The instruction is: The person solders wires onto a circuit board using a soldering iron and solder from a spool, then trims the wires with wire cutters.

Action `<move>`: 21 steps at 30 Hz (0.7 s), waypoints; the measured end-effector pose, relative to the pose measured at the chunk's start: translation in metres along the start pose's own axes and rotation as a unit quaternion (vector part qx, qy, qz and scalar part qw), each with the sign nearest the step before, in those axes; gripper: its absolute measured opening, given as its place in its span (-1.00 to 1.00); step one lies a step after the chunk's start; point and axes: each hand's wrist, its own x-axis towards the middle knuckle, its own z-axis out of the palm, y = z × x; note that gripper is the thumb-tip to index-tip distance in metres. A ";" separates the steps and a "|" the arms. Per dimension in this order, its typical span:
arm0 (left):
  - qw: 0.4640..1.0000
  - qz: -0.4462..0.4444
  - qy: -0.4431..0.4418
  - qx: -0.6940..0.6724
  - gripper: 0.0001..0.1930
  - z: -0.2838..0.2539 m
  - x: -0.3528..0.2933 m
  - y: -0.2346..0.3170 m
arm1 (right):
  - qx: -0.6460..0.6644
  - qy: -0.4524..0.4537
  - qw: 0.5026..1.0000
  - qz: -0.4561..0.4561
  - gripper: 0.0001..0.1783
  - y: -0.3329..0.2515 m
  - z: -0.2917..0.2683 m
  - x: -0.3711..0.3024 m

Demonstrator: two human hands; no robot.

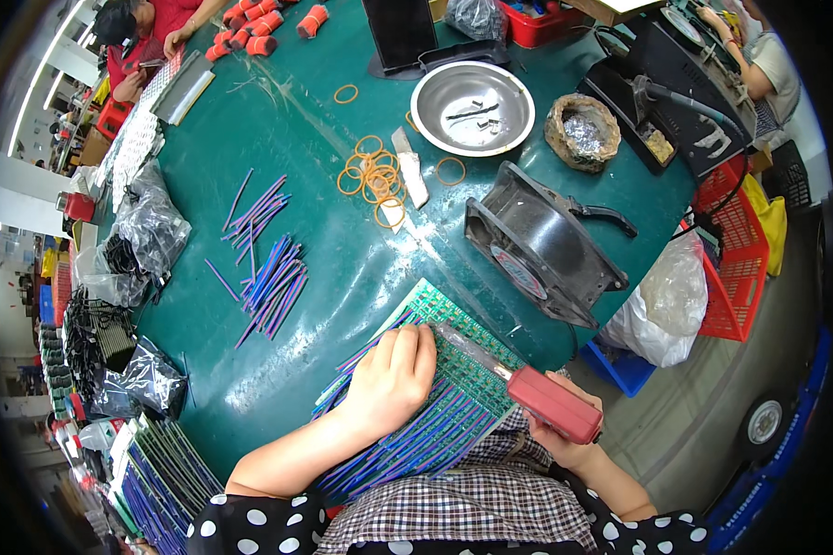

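Note:
A green circuit board panel [477,344] lies at the table's near edge, tilted toward my lap. Rows of blue and purple wires [426,442] trail from it toward me. My left hand [393,379] rests over the panel with its fingers curled and pinched together near the upper rows; what they hold is hidden beneath them. In my right hand [565,435] is a soldering iron [553,404] with a thick red handle, gripped from the right side. Its long, dark tip points left and reaches the board just beside my left fingertips.
Loose wires [273,287] lie left on the green table [213,370]. Rubber bands [375,176], a metal bowl [472,88], a rough round pot [583,132] and a black fan [541,240] stand beyond the board. Wired boards [162,472] are stacked lower left. A co-worker [153,46] sits far left.

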 end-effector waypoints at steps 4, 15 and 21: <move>1.000 -0.003 -0.002 0.001 -0.64 0.001 0.000 0.002 | -0.017 0.016 0.999 -0.038 -0.25 0.004 0.002 -0.003; 0.999 0.012 -0.018 0.029 -0.65 0.002 0.002 0.002 | -0.120 -0.035 0.992 -0.006 -0.09 -0.016 -0.043 -0.041; 0.997 0.036 0.037 0.055 -0.71 0.006 0.003 0.002 | -0.069 0.228 0.970 0.055 -0.38 -0.076 -0.086 -0.013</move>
